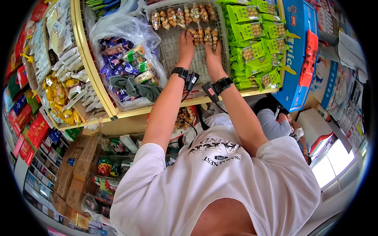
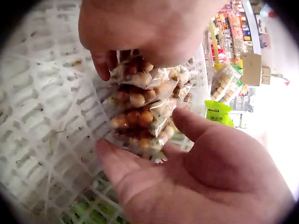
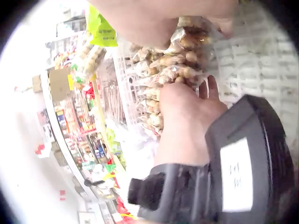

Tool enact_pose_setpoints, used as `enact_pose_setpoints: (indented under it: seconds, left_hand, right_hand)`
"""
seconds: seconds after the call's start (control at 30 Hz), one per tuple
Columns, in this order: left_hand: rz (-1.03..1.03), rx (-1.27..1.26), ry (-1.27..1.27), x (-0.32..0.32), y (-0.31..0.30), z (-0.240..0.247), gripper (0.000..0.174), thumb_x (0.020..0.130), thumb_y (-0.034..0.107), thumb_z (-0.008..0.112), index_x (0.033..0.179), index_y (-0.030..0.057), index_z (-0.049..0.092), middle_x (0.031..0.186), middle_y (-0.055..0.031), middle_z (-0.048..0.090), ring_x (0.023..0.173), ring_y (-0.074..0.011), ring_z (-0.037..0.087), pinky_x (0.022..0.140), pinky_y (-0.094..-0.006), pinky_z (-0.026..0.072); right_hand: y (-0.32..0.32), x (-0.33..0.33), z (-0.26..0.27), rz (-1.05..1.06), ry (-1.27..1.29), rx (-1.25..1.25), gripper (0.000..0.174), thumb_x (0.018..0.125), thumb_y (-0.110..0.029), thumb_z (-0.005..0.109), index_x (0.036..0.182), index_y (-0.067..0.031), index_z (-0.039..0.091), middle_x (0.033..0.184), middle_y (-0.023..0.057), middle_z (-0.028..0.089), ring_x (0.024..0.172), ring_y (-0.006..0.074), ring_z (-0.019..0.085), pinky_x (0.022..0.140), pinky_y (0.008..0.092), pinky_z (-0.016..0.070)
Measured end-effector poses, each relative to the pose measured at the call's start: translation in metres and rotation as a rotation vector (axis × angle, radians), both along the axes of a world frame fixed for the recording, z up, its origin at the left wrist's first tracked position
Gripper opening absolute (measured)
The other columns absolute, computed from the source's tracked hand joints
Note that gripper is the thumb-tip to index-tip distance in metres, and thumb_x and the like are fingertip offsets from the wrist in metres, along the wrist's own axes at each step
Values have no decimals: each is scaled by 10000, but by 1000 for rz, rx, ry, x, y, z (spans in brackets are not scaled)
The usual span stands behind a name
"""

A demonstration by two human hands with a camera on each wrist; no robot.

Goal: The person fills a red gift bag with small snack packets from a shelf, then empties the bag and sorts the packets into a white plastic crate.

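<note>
Inside a pale, slatted plastic basket [image 1: 171, 49], a short row of clear packets [image 1: 202, 36] filled with round brown and tan nut-like pieces stands between both hands. My left hand [image 1: 186, 51] touches the row's left end. At the right end, my right hand [image 1: 214, 61] lies against the packets, fingers fairly straight and thumb spread apart, as the left wrist view shows. Several upright packets are seen side by side between the left hand [image 2: 140, 32] and right hand [image 2: 196, 172]. Another packet row [image 1: 183, 16] lines the basket's far side.
Green snack packs [image 1: 252, 51] fill the section to the right. On the left, a clear plastic bag [image 1: 149, 37] holds purple-wrapped sweets, with a dark cloth [image 1: 138, 88] over it. A gold-coloured shelf edge [image 1: 134, 111] runs in front. A blue box [image 1: 297, 59] stands far right.
</note>
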State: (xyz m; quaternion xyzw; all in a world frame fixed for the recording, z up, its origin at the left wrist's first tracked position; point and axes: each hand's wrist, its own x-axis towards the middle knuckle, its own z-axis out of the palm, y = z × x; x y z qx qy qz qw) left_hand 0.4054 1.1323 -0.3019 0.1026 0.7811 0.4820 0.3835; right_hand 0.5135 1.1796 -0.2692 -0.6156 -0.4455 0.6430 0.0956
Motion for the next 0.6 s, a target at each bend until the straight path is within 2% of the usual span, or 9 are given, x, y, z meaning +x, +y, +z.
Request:
enact_pose_setpoints:
  seconds: [0.03, 0.1, 0.13, 0.17, 0.23, 0.27, 0.4, 0.47, 0.6]
  left_hand:
    - [-10, 6, -15, -1, 4, 4, 570, 1074, 383, 294, 1496, 4, 349, 1492, -262, 371, 1367, -447, 365, 1132, -462, 311]
    - [-22, 11, -32, -3, 7, 2, 573, 1074, 386, 297, 1490, -5, 353, 1483, -262, 384, 1357, -450, 378, 1128, -459, 317]
    - [-22, 9, -71, -7, 7, 1, 590, 1069, 402, 322, 1487, -14, 353, 1483, -261, 391, 1357, -446, 384, 1128, -449, 321]
    - [-20, 7, -107, -10, 8, -1, 609, 1064, 418, 347, 1485, -23, 353, 1483, -259, 398, 1357, -443, 390, 1127, -439, 324]
    - [6, 2, -59, -6, 6, -10, 643, 1050, 443, 385, 1491, -23, 339, 1479, -264, 407, 1353, -434, 406, 1122, -432, 333]
    - [34, -5, -15, -4, 6, -10, 682, 1036, 469, 423, 1497, -23, 325, 1474, -268, 416, 1350, -425, 421, 1117, -425, 343]
    - [-33, 5, -5, 2, -2, -10, 757, 1002, 458, 525, 1533, -2, 243, 1479, -281, 406, 1339, -417, 447, 1092, -426, 377]
    - [-184, 111, 4, -2, -3, -6, 842, 977, 431, 588, 1547, -14, 156, 1490, -297, 376, 1342, -418, 446, 1072, -438, 400]
    - [-211, 133, -47, -4, 1, -1, 903, 949, 415, 639, 1549, -16, 120, 1501, -300, 351, 1351, -436, 424, 1072, -445, 404]
  right_hand:
    - [0, 1, 2, -2, -2, 1, 819, 998, -380, 570, 1589, -53, 107, 1571, 164, 306, 1345, 318, 425, 1075, 389, 384]
    - [1, 3, 7, -247, 202, -217, 823, 1000, -384, 562, 1583, -72, 72, 1578, 149, 266, 1362, 327, 402, 1097, 407, 389]
    - [5, 1, 9, -390, 256, -341, 754, 1005, -399, 556, 1552, -65, 158, 1529, 162, 319, 1361, 324, 401, 1123, 427, 389]
    - [9, -1, 2, -390, 259, -341, 754, 1005, -399, 556, 1552, -65, 158, 1529, 162, 319, 1361, 324, 401, 1123, 427, 389]
    - [15, 1, -23, -582, 379, -588, 716, 1008, -442, 546, 1544, -94, 223, 1474, 184, 389, 1339, 323, 418, 1117, 438, 385]
    - [17, -1, -28, -570, 505, -602, 653, 1014, -450, 534, 1516, -112, 288, 1424, 166, 430, 1299, 308, 446, 1117, 445, 396]
    - [27, -10, -25, -525, 426, -498, 523, 1020, -449, 526, 1414, -116, 443, 1314, 114, 507, 1232, 269, 483, 1085, 411, 417]
    - [36, -16, -15, -487, 398, -477, 514, 1022, -450, 519, 1406, -115, 452, 1293, 103, 525, 1213, 260, 493, 1081, 405, 418]
    - [45, -19, -30, -453, 422, -488, 471, 1039, -448, 478, 1365, -108, 491, 1232, 98, 579, 1106, 247, 573, 1007, 389, 486]
